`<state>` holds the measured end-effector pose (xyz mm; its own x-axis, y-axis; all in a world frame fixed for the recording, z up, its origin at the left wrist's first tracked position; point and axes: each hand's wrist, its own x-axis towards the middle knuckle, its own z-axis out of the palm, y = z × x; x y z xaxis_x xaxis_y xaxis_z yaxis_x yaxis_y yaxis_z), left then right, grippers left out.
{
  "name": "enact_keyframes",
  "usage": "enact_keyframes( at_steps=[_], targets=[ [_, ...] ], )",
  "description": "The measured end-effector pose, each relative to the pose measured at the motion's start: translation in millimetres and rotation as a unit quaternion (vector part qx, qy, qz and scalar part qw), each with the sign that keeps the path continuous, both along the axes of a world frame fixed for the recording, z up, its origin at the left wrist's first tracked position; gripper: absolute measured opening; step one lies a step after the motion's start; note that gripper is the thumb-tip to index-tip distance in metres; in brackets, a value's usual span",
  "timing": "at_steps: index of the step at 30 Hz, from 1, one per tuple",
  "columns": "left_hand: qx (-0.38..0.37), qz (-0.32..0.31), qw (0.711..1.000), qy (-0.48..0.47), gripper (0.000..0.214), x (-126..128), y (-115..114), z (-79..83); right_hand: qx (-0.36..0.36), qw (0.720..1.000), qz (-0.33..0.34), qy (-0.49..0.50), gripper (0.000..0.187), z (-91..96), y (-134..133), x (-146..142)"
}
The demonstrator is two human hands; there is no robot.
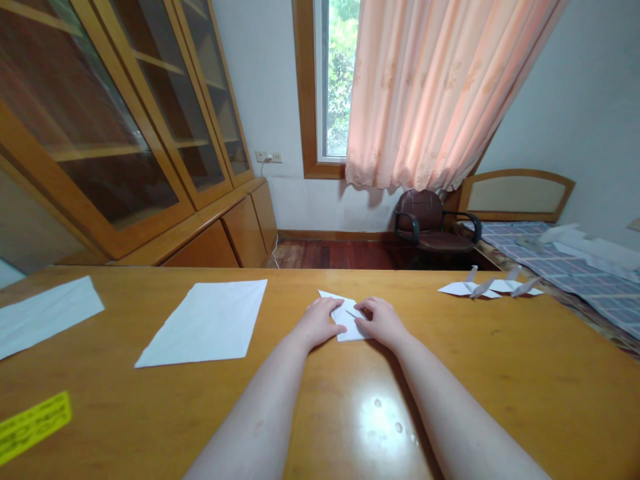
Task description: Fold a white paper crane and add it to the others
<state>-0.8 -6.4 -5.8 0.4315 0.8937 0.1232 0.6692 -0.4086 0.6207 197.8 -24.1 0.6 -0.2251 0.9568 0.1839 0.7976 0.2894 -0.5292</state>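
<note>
A small white folded paper lies on the wooden table in front of me. My left hand rests on its left side, fingers curled down and pressing the paper. Pressing the right side is my right hand, its fingertips pinched at a fold near the middle. Both forearms reach in from the bottom edge. Most of the paper is hidden under the hands.
A flat white sheet lies to the left, another sheet at the far left edge. A yellow label sits bottom left. Folded paper planes rest at the table's far right. Beyond are a cabinet, chair and bed.
</note>
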Motion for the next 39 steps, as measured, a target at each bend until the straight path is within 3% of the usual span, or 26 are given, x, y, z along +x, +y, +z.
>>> enact_keyframes(
  at_steps=[39],
  targets=[
    [0.013, -0.011, 1.0, 0.025, 0.063, -1.1, 1.9, -1.3, -0.012, 0.999, -0.045, -0.009, 0.016, -12.9, 9.5, 2.0]
  ],
)
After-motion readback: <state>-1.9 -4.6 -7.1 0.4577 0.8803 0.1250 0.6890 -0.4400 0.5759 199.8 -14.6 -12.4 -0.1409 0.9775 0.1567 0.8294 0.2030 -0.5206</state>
